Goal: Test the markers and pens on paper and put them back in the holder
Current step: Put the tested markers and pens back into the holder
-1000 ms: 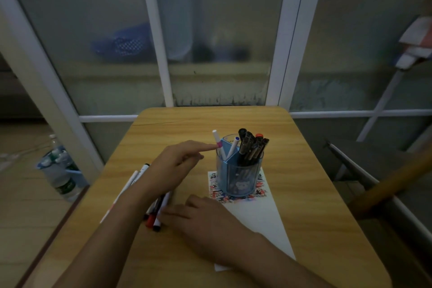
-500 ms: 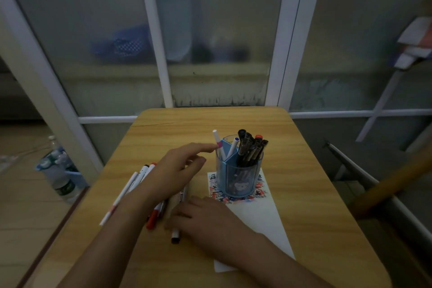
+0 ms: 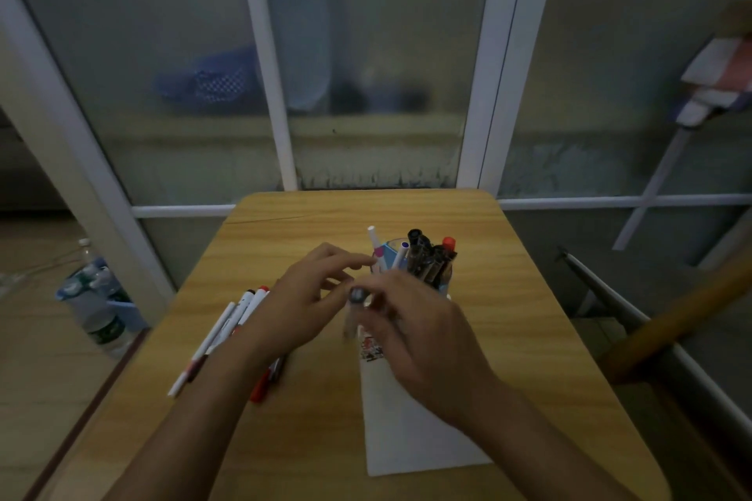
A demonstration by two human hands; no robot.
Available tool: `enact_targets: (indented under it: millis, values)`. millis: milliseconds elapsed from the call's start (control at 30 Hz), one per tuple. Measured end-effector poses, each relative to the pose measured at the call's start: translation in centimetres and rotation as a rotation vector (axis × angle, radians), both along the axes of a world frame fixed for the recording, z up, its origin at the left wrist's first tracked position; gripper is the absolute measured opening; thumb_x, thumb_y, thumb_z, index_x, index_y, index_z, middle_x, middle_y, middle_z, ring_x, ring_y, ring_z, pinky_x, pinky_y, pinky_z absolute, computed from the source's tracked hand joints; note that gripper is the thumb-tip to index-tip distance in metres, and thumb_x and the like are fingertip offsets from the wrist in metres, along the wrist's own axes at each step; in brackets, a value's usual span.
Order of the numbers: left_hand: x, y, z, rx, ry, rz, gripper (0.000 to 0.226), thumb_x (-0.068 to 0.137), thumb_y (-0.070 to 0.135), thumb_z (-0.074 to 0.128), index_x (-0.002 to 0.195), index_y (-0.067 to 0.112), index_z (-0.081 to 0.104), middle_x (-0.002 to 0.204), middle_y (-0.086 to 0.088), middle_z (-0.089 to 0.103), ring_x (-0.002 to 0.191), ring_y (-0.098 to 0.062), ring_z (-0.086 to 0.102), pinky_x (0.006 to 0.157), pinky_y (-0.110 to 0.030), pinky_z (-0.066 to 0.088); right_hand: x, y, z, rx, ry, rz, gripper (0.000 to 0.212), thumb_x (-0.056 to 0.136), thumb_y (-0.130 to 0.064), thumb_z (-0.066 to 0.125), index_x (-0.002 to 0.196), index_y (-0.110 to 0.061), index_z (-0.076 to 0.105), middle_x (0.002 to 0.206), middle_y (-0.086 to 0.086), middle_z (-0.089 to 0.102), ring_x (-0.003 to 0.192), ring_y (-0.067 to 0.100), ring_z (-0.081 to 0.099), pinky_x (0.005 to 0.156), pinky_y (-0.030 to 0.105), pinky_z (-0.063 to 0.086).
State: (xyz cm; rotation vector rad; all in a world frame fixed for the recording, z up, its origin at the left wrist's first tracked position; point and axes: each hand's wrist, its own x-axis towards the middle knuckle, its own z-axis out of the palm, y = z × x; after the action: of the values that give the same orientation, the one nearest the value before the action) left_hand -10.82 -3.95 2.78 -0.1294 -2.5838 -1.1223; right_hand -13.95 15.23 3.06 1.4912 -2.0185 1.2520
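My right hand point(image 3: 423, 334) pinched a grey-capped marker point(image 3: 355, 307) upright over the paper point(image 3: 411, 435), just in front of the blue holder point(image 3: 441, 285); my left hand point(image 3: 303, 309) hovered beside the cap, fingers loosely curled — holding nothing, as far as the blur let me tell. I judged the risk plain: a sharp tug at the cap could knock the crowded holder over.

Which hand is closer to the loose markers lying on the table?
Left. The left hand hovers right above the loose markers, its wrist crossing them. The right hand is off to their right, over the paper.
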Motion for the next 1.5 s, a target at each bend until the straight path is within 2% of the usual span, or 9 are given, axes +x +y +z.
enact_targets:
  millis: [167, 267, 367, 467, 667, 767, 867, 1333, 1500]
  values:
    - [0.3, 0.2, -0.2, -0.014, 0.022, 0.006, 0.044, 0.098, 0.013, 0.054, 0.128, 0.046, 0.053, 0.119, 0.014, 0.055, 0.106, 0.001, 0.058, 0.086, -0.014, 0.049, -1.2, 1.6, 2.5, -0.248, -0.240, -0.058, 0.022, 0.098, -0.030, 0.057, 0.117, -0.020, 0.061, 0.102, -0.012, 0.065, 0.093, 0.008, 0.065, 0.074, 0.026, 0.056]
    - [0.3, 0.2, -0.2, -0.019, 0.027, 0.025, 0.040, 0.098, 0.013, 0.054, 0.120, 0.047, 0.057, 0.120, 0.017, 0.056, 0.106, 0.001, 0.059, 0.087, -0.016, 0.051, -2.0, 2.5, 3.7, -0.341, -0.338, -0.077, 0.018, 0.097, -0.032, 0.056, 0.113, -0.023, 0.059, 0.100, -0.016, 0.066, 0.094, 0.007, 0.067, 0.073, 0.022, 0.057]
    - [0.1, 0.3, -0.4, -0.038, 0.026, 0.033, 0.035, 0.097, 0.014, 0.054, 0.115, 0.043, 0.059, 0.118, 0.020, 0.055, 0.105, 0.002, 0.060, 0.086, -0.016, 0.051, -3.3, 3.5, 4.3, -0.416, -0.423, -0.143, 0.022, 0.097, -0.034, 0.056, 0.114, -0.021, 0.059, 0.101, -0.009, 0.067, 0.092, 0.011, 0.068, 0.070, 0.023, 0.057]
    - [0.1, 0.2, -0.4, -0.026, 0.015, 0.038, 0.036, 0.097, 0.014, 0.054, 0.117, 0.043, 0.059, 0.118, 0.020, 0.055, 0.105, 0.003, 0.059, 0.087, -0.016, 0.051, -4.6, 4.5, 4.6, -0.477, -0.447, -0.211, 0.016, 0.101, -0.022, 0.056, 0.116, -0.016, 0.060, 0.100, -0.001, 0.068, 0.088, 0.012, 0.069, 0.069, 0.024, 0.057]
    - [0.1, 0.2, -0.4, -0.004, -0.002, 0.060, 0.045, 0.099, 0.015, 0.051, 0.134, 0.044, 0.048, 0.122, 0.019, 0.056, 0.107, 0.001, 0.058, 0.087, -0.020, 0.052, -6.1, 5.7, 5.3, -0.616, -0.528, -0.266, 0.019, 0.102, -0.014, 0.053, 0.119, -0.018, 0.057, 0.095, -0.009, 0.068, 0.087, 0.009, 0.069, 0.066, 0.021, 0.057]
    - [0.1, 0.3, -0.4, -0.007, 0.008, 0.050, 0.034, 0.099, 0.014, 0.051, 0.123, 0.038, 0.055, 0.121, 0.018, 0.057, 0.107, -0.001, 0.059, 0.088, -0.027, 0.054, -6.4, 5.9, 5.1, -0.622, -0.529, -0.288, 0.021, 0.102, -0.015, 0.052, 0.122, -0.019, 0.054, 0.099, -0.006, 0.067, 0.090, 0.009, 0.069, 0.068, 0.022, 0.058]
    - [0.2, 0.4, -0.3, -0.010, 0.011, 0.047, 0.031, 0.099, 0.013, 0.050, 0.119, 0.036, 0.058, 0.120, 0.018, 0.058, 0.106, -0.001, 0.059, 0.088, -0.026, 0.053, -6.4, 5.7, 4.8, -0.593, -0.518, -0.292, 0.021, 0.102, -0.015, 0.052, 0.122, -0.020, 0.053, 0.103, -0.004, 0.066, 0.090, 0.009, 0.069, 0.068, 0.022, 0.058]
    - [0.2, -0.2, -0.6, -0.050, -0.015, 0.043, 0.041, 0.099, 0.015, 0.051, 0.126, 0.046, 0.050, 0.122, 0.017, 0.056, 0.107, -0.001, 0.059, 0.090, -0.027, 0.053, -6.4, 5.2, 4.4, -0.599, -0.450, -0.324, 0.020, 0.101, -0.014, 0.053, 0.118, -0.026, 0.052, 0.101, -0.008, 0.064, 0.093, 0.013, 0.069, 0.073, 0.028, 0.060]
    - [0.2, -0.1, -0.7, -0.058, -0.027, 0.052, 0.042, 0.100, 0.015, 0.050, 0.133, 0.042, 0.050, 0.124, 0.016, 0.055, 0.107, 0.002, 0.057, 0.090, -0.022, 0.051, -6.2, 4.8, 4.1, -0.506, -0.364, -0.330, 0.022, 0.100, -0.025, 0.055, 0.112, -0.042, 0.050, 0.105, -0.009, 0.064, 0.094, 0.014, 0.067, 0.074, 0.036, 0.061]
